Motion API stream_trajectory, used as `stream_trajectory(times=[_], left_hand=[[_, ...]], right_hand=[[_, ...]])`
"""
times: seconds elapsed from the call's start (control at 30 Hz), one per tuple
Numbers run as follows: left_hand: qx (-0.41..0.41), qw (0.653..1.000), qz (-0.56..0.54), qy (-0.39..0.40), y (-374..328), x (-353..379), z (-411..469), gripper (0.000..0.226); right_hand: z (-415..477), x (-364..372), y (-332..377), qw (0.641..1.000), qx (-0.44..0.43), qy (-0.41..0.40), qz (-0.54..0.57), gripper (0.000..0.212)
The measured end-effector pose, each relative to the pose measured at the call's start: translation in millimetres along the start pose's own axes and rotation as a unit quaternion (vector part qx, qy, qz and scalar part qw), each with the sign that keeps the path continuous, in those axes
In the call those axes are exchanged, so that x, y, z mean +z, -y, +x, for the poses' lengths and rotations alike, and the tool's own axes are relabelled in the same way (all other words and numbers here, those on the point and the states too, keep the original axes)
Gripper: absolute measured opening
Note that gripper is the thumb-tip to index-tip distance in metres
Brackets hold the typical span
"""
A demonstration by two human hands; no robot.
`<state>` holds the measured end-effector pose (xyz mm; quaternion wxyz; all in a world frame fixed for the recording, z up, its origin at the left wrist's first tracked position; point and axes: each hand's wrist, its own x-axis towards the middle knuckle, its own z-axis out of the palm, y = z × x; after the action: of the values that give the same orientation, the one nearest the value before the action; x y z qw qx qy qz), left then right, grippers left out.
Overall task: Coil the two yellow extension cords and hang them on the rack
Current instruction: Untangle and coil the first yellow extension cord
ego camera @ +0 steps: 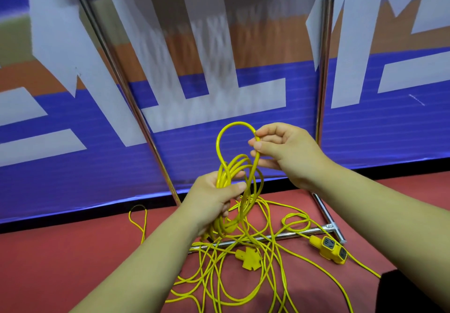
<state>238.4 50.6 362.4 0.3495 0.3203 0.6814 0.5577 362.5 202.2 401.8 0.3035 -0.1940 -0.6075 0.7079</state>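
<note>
1. Yellow cord coil [222, 176] sits mid-frame above the floor [60, 264], several turns bunched in the left hand [214, 198]. Left fingers [239, 186] are wrapped round the bundle, thumb across the front.
2. A single loop [237, 123] arches up from the bundle to the right hand [285, 152]. Right fingers [255, 144] pinch the cord at the loop's upper right end, and the strand drops from there back to the coil.
3. Loose cord [219, 259] lies in a tangle on the red floor under both hands, with strands crossing the rack's base bar [280, 236].
4. A yellow socket block [332, 249] lies on the floor to the right, just beside the bar's T-joint. A flat yellow end piece [249, 258] lies in the tangle just in front of the bar. Cannot tell which cord owns which.
5. A small cord loop [138, 217] lies on the floor to the left, near the banner's bottom edge.
6. The rack has two shiny metal uprights, the left upright [155, 147] slanted in view and the right upright [323, 69] near vertical.
7. A blue, white and orange banner [73, 166] stands behind the rack. A dark object [414, 293] is cut off at bottom right.
</note>
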Motion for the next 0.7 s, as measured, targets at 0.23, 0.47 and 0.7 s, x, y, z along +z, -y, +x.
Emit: stream_trajectory(times=[0.23,0.47,0.7], left_hand=[[-0.013,0.999,0.04,0.025,3,9,3,0.02],[-0.013,0.998,0.039,0.04,0,11,3,0.013],[-0.036,0.997,-0.06,0.025,-13,5,1,0.008]], right_hand=[[-1,-1,2,1.0,0.008,0.006,0.018,0.015],[1,-7,0,1.0,0.007,0.006,0.011,0.017],[3,-17,-4,0.985,-0.073,0.001,-0.156,0.028]])
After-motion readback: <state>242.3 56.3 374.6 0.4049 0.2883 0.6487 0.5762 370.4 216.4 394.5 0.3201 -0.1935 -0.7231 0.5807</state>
